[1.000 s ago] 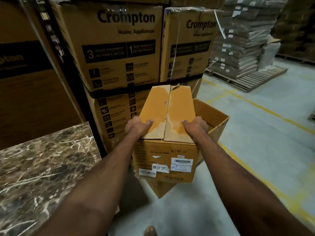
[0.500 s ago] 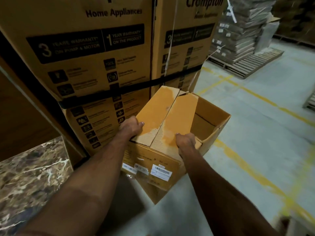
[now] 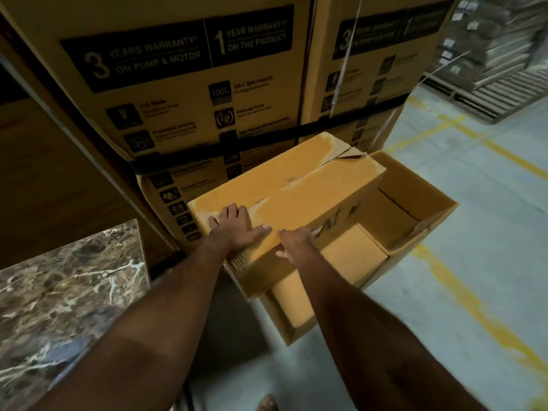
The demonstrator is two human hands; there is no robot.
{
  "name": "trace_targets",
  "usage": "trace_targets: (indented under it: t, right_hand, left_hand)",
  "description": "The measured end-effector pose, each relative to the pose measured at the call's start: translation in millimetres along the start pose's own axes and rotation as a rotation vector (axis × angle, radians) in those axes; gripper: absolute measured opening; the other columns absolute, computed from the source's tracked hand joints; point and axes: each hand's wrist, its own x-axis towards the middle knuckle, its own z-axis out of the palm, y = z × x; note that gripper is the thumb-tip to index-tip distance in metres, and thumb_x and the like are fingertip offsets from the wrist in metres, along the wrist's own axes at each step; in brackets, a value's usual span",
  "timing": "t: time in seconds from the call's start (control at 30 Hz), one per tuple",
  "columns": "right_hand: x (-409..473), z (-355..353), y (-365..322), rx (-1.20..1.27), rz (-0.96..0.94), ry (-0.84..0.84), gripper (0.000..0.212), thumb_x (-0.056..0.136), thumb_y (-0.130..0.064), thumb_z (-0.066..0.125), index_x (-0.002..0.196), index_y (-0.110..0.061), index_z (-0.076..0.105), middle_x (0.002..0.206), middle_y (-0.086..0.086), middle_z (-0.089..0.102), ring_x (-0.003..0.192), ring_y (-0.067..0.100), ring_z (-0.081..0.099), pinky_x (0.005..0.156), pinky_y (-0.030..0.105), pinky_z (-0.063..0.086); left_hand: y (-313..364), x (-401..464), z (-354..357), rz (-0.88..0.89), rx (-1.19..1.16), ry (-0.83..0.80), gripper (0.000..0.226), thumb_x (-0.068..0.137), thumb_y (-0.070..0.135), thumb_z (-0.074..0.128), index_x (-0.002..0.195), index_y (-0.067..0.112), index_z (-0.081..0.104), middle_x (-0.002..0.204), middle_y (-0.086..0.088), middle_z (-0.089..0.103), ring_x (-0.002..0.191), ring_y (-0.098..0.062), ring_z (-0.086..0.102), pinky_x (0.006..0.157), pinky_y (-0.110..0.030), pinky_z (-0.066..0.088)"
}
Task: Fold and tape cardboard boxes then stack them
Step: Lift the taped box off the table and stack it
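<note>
Head camera looks down over your two forearms at a warehouse corner: the tall stack of printed appliance cartons [image 3: 189,84], banded with a black strap, fills the upper left, with the grey concrete floor [image 3: 489,218] and its yellow lines running off to the right and a wooden pallet [image 3: 486,96] of bundled flat cardboard at the far right edge. At the lower left sits the corner of a marble-patterned table [image 3: 68,292]. Against the foot of the carton stack you have the folded cardboard box [image 3: 296,191], its two flaps closed along a centre seam with no tape visible on it, resting across the left rim of an open cardboard box [image 3: 415,209] that stands on the floor. Your left hand [image 3: 237,229] lies flat on the near end of the closed flaps, fingers spread and straight, pressing down. Your right hand [image 3: 292,241] is at the near right edge of the same box, fingers bent over that edge; how firmly it grips you cannot tell from here. You appear to be in the stacking step, seating this box in place. Next you will likely need to square it so it sits level rather than half over the open box's cavity, and the seam looks as if it needs taping.
</note>
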Motion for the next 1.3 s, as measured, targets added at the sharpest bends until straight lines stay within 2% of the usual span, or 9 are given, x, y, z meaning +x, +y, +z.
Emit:
trace_targets:
  t: [0.13,0.27,0.4,0.5,0.57,0.73,0.93,1.1,1.3]
  right_hand:
    - [10.2,20.6,-12.1,-0.207,0.003,0.026,0.028,0.094,-0.004,0.063,0.121,0.002,0.057,0.110,0.016,0.065,0.093,0.026,0.068,0.064,0.033,0.059]
    - [14.2,21.8,-17.3,-0.559,-0.119,-0.083,0.013,0.099,-0.015,0.061,0.108,-0.007,0.057,0.110,0.015,0.063,0.098,0.026,0.065,0.074,0.035,0.060]
    - [22.0,3.6,-34.7,-0.981,-0.418,0.012,0.022,0.102,-0.032,0.056,0.104,-0.010,0.060,0.090,0.004,0.053,0.077,0.017,0.049,0.051,0.023,0.035]
    - [36.6,-11.4,-24.5,-0.993,-0.470,0.023,0.035,0.099,-0.038,0.059,0.119,-0.009,0.053,0.105,0.009,0.059,0.096,0.026,0.059,0.068,0.027,0.041]
    - [47.9,-24.1,-19.9,-0.969,-0.477,-0.038,0.045,0.096,-0.042,0.063,0.124,-0.011,0.046,0.119,0.010,0.057,0.113,0.031,0.054,0.079,0.033,0.042]
    - [72.1,-51.5,-43.4,-0.872,-0.385,-0.252,0.055,0.094,-0.044,0.064,0.131,-0.025,0.028,0.122,0.006,0.049,0.115,0.031,0.052,0.095,0.041,0.049]
    - [62.3,-60.3,-10.4,-1.006,-0.503,-0.259,0.085,0.091,-0.026,0.070,0.151,-0.027,0.010,0.134,0.013,0.050,0.126,0.033,0.044,0.102,0.041,0.040]
    - [36.2,-59.2,-9.7,-0.972,-0.730,-0.116,0.051,0.098,-0.022,0.057,0.145,-0.017,0.037,0.117,0.008,0.063,0.113,0.027,0.059,0.092,0.039,0.054]
    - [-11.5,-31.1,-42.8,-0.905,-1.060,-0.353,0.029,0.101,-0.016,0.053,0.128,-0.012,0.063,0.123,0.006,0.066,0.113,0.022,0.060,0.098,0.035,0.049]
  left_hand:
    - [9.8,-13.0,4.4,0.033,0.146,-0.110,0.123,0.078,0.081,0.054,0.158,0.016,-0.013,0.163,-0.018,-0.022,0.151,-0.038,-0.017,0.118,-0.063,-0.003]
    - [-2.6,-17.1,5.5,-0.068,0.240,0.054,0.092,0.095,0.041,0.062,0.159,0.024,-0.001,0.167,-0.011,-0.003,0.153,-0.036,0.001,0.119,-0.059,0.020]
    - [3.6,-14.4,-0.3,-0.163,0.231,0.094,0.086,0.098,0.031,0.060,0.159,0.028,0.000,0.167,-0.007,0.000,0.152,-0.036,0.006,0.116,-0.057,0.026]
    - [22.0,-14.7,15.1,-0.207,0.197,0.115,0.083,0.101,0.022,0.055,0.159,0.027,-0.003,0.168,-0.007,-0.005,0.153,-0.037,0.001,0.120,-0.058,0.019]
    - [30.3,-15.0,24.6,-0.228,0.182,0.113,0.082,0.101,0.024,0.055,0.159,0.028,-0.003,0.168,-0.006,-0.006,0.153,-0.037,-0.001,0.120,-0.058,0.016]
    - [32.4,-10.9,24.5,-0.247,0.132,0.103,0.082,0.100,0.031,0.056,0.160,0.030,0.000,0.168,-0.003,-0.004,0.153,-0.035,0.000,0.121,-0.057,0.015]
    - [47.7,-16.0,24.8,-0.255,0.098,0.068,0.077,0.101,0.040,0.051,0.160,0.022,0.003,0.168,-0.007,-0.002,0.153,-0.035,0.003,0.122,-0.054,0.015]
    - [85.1,-28.4,17.1,-0.192,0.019,0.173,0.076,0.102,0.041,0.049,0.159,0.016,0.006,0.168,-0.009,0.003,0.153,-0.030,0.008,0.123,-0.050,0.014]
    - [69.4,-83.4,-15.6,-0.153,-0.064,0.483,0.067,0.102,0.033,0.051,0.158,0.012,0.020,0.163,-0.009,0.025,0.149,-0.026,0.024,0.122,-0.042,0.024]
